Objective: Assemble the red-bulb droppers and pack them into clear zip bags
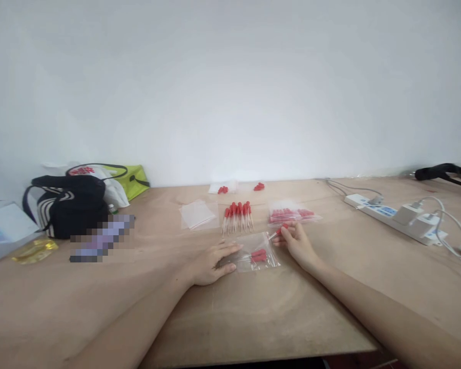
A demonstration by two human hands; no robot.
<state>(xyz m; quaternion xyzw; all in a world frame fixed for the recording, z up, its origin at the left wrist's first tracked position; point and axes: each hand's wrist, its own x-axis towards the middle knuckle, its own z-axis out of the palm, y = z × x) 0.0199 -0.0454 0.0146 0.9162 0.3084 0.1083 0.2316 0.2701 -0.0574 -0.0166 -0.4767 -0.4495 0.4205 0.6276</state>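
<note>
A clear plastic bag (246, 264) lies flat on the table, with small red-handled screwdrivers (258, 255) inside. My left hand (213, 262) rests at the bag's left side, thumb and fingers stretched apart. At the bag's upper right edge, my right hand (295, 243) pinches another red-handled screwdriver (280, 230), its thin shaft pointing left toward the bag. Just beyond stands a row of several loose screwdrivers (237, 211), red handles away from me. Filled bags (288, 212) with red handles are stacked behind my right hand. Flat clear bags (198, 214) lie to the left of the row.
Near the wall are a bag (217, 188) and small red pieces (258, 187). A white power strip (394, 218) with plugged-in chargers and cables is on the right. A black bag (75, 205), a green bag (136, 183) and a yellow clear wrapper (35, 251) occupy the left.
</note>
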